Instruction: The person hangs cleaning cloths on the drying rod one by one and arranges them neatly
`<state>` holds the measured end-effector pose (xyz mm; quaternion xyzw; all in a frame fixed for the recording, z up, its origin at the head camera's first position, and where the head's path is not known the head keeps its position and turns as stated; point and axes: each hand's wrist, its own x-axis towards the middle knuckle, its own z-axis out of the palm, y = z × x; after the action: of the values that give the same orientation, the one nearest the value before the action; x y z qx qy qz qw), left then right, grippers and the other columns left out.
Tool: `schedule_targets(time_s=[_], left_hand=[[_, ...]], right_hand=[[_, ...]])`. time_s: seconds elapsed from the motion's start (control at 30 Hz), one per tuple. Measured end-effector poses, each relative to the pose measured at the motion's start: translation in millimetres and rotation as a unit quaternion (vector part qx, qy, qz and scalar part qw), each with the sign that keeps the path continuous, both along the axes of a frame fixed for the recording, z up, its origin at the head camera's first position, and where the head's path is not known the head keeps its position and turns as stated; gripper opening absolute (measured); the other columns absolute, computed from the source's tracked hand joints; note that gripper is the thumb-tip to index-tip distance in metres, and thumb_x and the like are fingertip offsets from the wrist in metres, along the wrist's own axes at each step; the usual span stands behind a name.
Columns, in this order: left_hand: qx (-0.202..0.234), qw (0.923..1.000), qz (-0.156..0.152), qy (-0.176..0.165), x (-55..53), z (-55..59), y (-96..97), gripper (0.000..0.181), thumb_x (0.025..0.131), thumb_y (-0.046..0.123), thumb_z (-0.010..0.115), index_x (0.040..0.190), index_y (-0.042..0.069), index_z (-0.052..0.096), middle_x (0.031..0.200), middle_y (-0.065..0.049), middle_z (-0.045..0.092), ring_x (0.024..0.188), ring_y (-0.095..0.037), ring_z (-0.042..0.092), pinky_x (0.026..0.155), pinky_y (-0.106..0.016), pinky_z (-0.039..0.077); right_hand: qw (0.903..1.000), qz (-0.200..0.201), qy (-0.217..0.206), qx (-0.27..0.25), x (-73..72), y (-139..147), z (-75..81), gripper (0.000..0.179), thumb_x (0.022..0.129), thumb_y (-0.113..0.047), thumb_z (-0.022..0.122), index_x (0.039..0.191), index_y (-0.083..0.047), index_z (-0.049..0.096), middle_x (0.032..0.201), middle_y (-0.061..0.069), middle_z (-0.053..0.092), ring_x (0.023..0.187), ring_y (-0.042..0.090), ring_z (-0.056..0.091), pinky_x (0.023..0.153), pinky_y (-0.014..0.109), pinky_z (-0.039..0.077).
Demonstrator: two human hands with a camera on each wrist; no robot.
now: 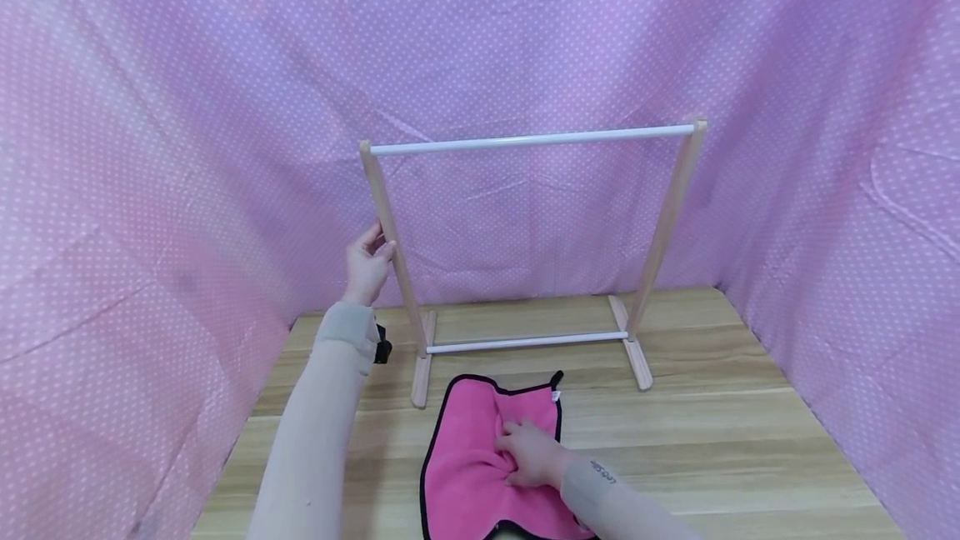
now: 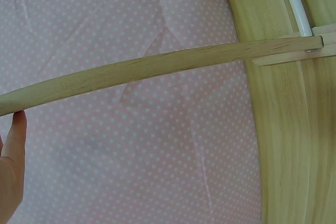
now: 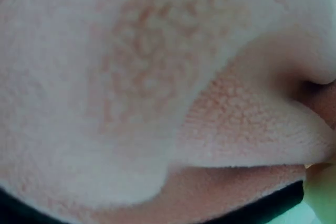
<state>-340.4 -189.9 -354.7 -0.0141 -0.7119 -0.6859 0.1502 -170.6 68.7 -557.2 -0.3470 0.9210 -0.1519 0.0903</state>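
A wooden rack (image 1: 532,139) with two white crossbars stands on the table. My left hand (image 1: 367,263) holds its left post partway up, thumb in front and fingers on the outer side. In the left wrist view, a digit of the left hand (image 2: 13,163) touches the edge of the post (image 2: 152,71). In front of the rack lies a rumpled pink cloth (image 1: 468,419) with black edging and a small white tag. My right hand (image 1: 536,455) grips its middle, the fabric creasing under the fingers. Folds of the cloth (image 3: 147,77) fill the right wrist view, looking washed out.
The wood-grain table (image 1: 712,440) extends around the rack's feet. Pink dotted curtains (image 1: 525,40) hang behind and on both sides. Beside the left wrist is a small black object (image 1: 382,346), partly hidden by the sleeve.
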Motion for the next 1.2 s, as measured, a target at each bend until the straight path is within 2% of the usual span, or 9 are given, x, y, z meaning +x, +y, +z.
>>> schedule_targets(time_s=[0.1,0.27,0.37,0.6,0.8,0.9,1.0,1.2], left_hand=[[-0.001,1.0,0.0,0.006,0.7,-0.2,-0.2,0.05,0.092,-0.01,0.05,0.139,0.005,0.043,0.134,-0.022,0.052,0.106,-0.017,0.055,0.077,-0.012,0.05],[-0.007,0.9999,0.001,0.008,0.7,-0.1,0.8,0.05,0.092,-0.01,0.05,0.139,0.004,0.042,0.134,-0.021,0.053,0.109,-0.019,0.055,0.086,-0.018,0.051],[-0.007,0.9999,0.004,0.007,1.4,-0.2,1.7,0.05,0.091,-0.009,0.051,0.139,0.004,0.042,0.134,-0.021,0.053,0.108,-0.017,0.055,0.088,-0.019,0.051],[-0.001,0.9999,0.011,0.013,1.8,-1.8,0.9,0.049,0.091,-0.011,0.05,0.138,0.0,0.043,0.135,-0.022,0.051,0.109,-0.019,0.054,0.081,-0.012,0.05],[-0.021,0.9998,-0.003,0.004,-2.2,-1.1,2.7,0.048,0.093,-0.006,0.051,0.14,0.003,0.042,0.137,-0.016,0.051,0.117,-0.023,0.052,0.096,-0.027,0.049],[-0.012,0.9999,-0.005,0.01,-4.2,-0.3,3.5,0.049,0.093,-0.007,0.05,0.14,0.002,0.04,0.136,-0.019,0.051,0.118,-0.025,0.052,0.101,-0.034,0.047],[-0.004,0.9999,-0.001,0.015,-3.9,-0.6,2.7,0.049,0.092,-0.009,0.049,0.139,0.001,0.04,0.135,-0.021,0.051,0.119,-0.026,0.051,0.103,-0.035,0.046],[-0.002,1.0,0.005,0.007,0.0,-2.2,0.2,0.049,0.092,-0.009,0.05,0.139,0.003,0.041,0.138,-0.019,0.05,0.119,-0.025,0.051,0.102,-0.033,0.046]], right_hand=[[0.9999,0.009,0.002,-0.009,-1.2,0,0.5,0.024,0.07,-0.022,0.081,0.077,-0.023,0.057,0.081,-0.012,0.041,0.072,0.005,0.036,0.065,0.017,0.034],[0.9988,0.025,0.022,-0.037,-6.4,1,1.2,0.024,0.067,-0.008,0.074,0.069,-0.018,0.053,0.073,-0.012,0.037,0.065,0.003,0.035,0.062,0.015,0.034],[0.9981,0.025,0.023,-0.051,-8.5,3,0.3,0.025,0.066,-0.006,0.073,0.067,-0.018,0.051,0.072,-0.012,0.035,0.064,0.003,0.034,0.06,0.014,0.033],[0.9958,0.013,0.013,-0.09,-11.3,4,3.4,0.033,0.065,-0.006,0.073,0.065,-0.016,0.043,0.072,-0.011,0.033,0.065,0.003,0.033,0.059,0.015,0.032],[0.9907,0.007,0.006,-0.136,-14.7,9,17.4,0.026,0.068,-0.009,0.076,0.07,-0.015,0.051,0.072,-0.011,0.038,0.067,0.004,0.035,0.061,0.016,0.034],[0.9885,0.008,0.014,-0.15,-17.7,11,24.7,0.024,0.069,-0.011,0.076,0.072,-0.015,0.053,0.073,-0.011,0.04,0.068,0.003,0.036,0.062,0.015,0.035],[0.9864,0.01,0.022,-0.163,-20.2,13,31.3,0.021,0.071,-0.012,0.076,0.075,-0.016,0.056,0.074,-0.011,0.043,0.069,0.003,0.038,0.063,0.014,0.036],[0.9792,0.035,0.085,-0.181,-23.4,17,44.0,0.018,0.068,-0.012,0.078,0.079,-0.014,0.063,0.078,-0.007,0.053,0.073,0.006,0.045,0.066,0.019,0.043]])
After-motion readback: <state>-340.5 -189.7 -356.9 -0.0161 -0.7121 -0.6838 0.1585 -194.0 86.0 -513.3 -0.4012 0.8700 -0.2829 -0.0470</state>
